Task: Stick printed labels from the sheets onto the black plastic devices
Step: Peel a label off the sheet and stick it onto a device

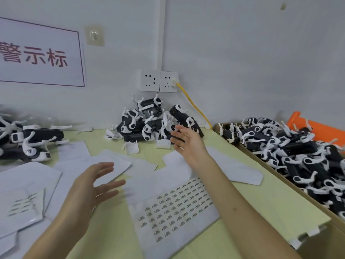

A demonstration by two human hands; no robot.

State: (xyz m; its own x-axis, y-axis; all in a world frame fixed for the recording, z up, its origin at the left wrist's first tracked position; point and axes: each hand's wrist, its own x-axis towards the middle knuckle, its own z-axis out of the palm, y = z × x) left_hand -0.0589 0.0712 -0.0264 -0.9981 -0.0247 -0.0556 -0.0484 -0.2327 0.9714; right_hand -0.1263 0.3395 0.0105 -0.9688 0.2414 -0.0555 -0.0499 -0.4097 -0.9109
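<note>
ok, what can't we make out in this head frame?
Head view:
White label sheet: print too small, blurred.
Black plastic device beyond right hand: contact unclear, motion blur.
Left hand: outline smeared by motion.
Red-lettered wall sign: cut by left edge.
Brown cardboard box: cut by right edge.

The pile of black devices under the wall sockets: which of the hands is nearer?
Right. The right hand is stretched out at the front right edge of the pile of black devices, fingers straight. The left hand is closer to the person, above white sheets.
</note>
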